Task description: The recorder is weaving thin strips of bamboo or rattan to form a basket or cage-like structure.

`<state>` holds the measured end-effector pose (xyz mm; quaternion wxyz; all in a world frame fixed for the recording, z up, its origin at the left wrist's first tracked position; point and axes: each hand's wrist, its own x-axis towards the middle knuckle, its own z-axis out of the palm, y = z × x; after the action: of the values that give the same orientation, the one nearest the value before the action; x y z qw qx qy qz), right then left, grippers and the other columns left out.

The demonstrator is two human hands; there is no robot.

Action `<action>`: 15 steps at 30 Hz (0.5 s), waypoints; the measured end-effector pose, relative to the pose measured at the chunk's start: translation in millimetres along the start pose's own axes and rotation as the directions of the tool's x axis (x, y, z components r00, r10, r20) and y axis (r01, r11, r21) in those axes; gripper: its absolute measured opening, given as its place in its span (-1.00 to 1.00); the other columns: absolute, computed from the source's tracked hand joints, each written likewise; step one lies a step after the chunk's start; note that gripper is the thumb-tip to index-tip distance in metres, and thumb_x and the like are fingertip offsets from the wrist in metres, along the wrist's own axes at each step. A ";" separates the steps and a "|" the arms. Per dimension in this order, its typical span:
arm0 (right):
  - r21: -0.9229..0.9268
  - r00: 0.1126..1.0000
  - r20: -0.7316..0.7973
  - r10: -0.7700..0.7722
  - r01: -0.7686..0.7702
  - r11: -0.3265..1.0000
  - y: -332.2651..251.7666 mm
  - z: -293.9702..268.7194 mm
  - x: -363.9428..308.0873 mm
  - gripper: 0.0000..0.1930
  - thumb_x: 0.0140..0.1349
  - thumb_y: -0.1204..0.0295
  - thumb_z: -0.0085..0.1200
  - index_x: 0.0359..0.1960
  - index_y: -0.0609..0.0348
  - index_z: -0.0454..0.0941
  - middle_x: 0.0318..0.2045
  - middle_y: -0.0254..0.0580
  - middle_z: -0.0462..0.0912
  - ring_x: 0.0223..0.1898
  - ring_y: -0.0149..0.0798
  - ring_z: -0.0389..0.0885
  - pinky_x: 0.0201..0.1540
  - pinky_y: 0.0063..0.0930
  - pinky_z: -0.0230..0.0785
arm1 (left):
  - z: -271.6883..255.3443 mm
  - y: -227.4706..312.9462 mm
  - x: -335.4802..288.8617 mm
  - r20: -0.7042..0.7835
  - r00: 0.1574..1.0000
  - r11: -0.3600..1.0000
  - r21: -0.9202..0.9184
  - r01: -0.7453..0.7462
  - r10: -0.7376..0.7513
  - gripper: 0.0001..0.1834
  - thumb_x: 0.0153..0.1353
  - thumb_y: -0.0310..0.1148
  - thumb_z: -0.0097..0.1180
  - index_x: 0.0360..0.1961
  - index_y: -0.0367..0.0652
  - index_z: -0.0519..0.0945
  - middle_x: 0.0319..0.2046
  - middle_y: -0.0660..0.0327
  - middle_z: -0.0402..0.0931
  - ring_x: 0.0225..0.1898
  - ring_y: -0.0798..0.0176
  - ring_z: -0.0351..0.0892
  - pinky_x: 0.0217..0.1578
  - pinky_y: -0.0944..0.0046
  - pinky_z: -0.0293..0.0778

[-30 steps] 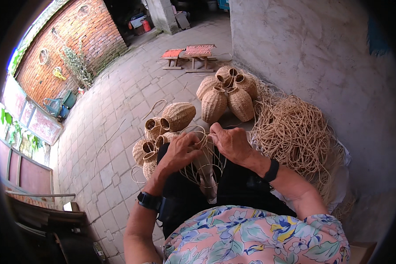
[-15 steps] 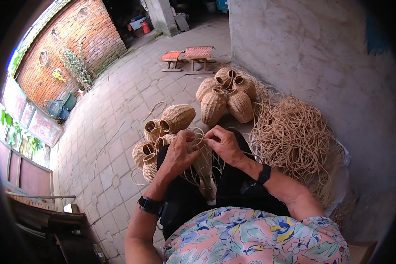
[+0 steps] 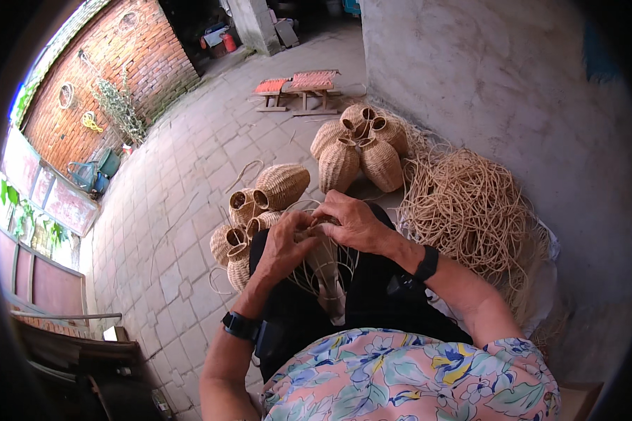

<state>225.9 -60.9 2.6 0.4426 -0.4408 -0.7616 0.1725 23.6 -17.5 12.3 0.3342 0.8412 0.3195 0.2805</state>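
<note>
Both the left hand (image 3: pixel 288 242) and right hand (image 3: pixel 352 221) have their grip closed around a half-woven tan wicker basket (image 3: pixel 324 256) on the lap, beside a loose pile of pale cane strands (image 3: pixel 463 210).

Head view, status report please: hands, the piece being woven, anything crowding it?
Left hand and right hand both gripping the half-woven basket on the lap. Loose strands trailing. Finished baskets close left; cane pile right.
</note>
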 end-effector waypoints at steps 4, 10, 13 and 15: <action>0.017 0.996 0.086 0.001 -0.002 1.000 3.1 -2.4 7.2 -0.83 0.12 0.55 0.18 -0.22 0.16 0.63 -0.27 -0.10 0.55 -0.17 -0.03 0.60 -0.06 -0.21 0.46 | -5.2 -0.5 -0.6 0.050 0.999 1.000 0.028 0.000 -0.001 -0.67 0.02 -0.41 0.31 -0.18 -0.28 0.54 -0.24 0.06 0.53 -0.15 0.06 0.57 -0.08 0.14 0.48; 0.089 0.958 0.281 -0.053 0.029 0.996 5.5 -22.4 17.9 -0.88 0.15 0.56 0.17 -0.26 0.20 0.63 -0.29 -0.09 0.55 -0.17 -0.01 0.59 -0.08 -0.20 0.45 | -27.2 -1.6 3.7 0.243 0.969 0.982 -0.188 0.017 0.030 -0.78 0.28 -0.36 0.15 -0.12 -0.26 0.54 -0.28 0.15 0.50 -0.20 0.22 0.51 -0.11 0.20 0.46; 0.048 0.960 0.258 -0.106 0.096 0.994 4.0 -22.0 21.5 -0.91 0.18 0.54 0.17 -0.27 0.21 0.63 -0.31 -0.08 0.55 -0.21 0.00 0.59 -0.11 -0.19 0.46 | -28.3 -0.8 4.2 0.254 0.967 0.978 -0.198 0.070 -0.018 -0.81 0.36 -0.35 0.07 -0.14 -0.25 0.54 -0.30 0.17 0.49 -0.22 0.25 0.49 -0.13 0.23 0.44; 0.013 0.974 0.164 -0.159 0.159 0.987 2.5 -16.8 20.0 -0.91 0.20 0.53 0.17 -0.26 0.19 0.62 -0.33 -0.08 0.55 -0.24 0.01 0.59 -0.13 -0.18 0.46 | -27.5 -0.9 4.3 0.244 0.969 0.984 -0.162 0.080 -0.038 -0.82 0.37 -0.34 0.05 -0.15 -0.24 0.53 -0.31 0.17 0.49 -0.24 0.26 0.48 -0.15 0.24 0.44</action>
<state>236.7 -45.2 20.6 0.3906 -0.3628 -0.8284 0.1720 7.2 -3.3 29.8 0.4490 0.8274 0.2766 0.1930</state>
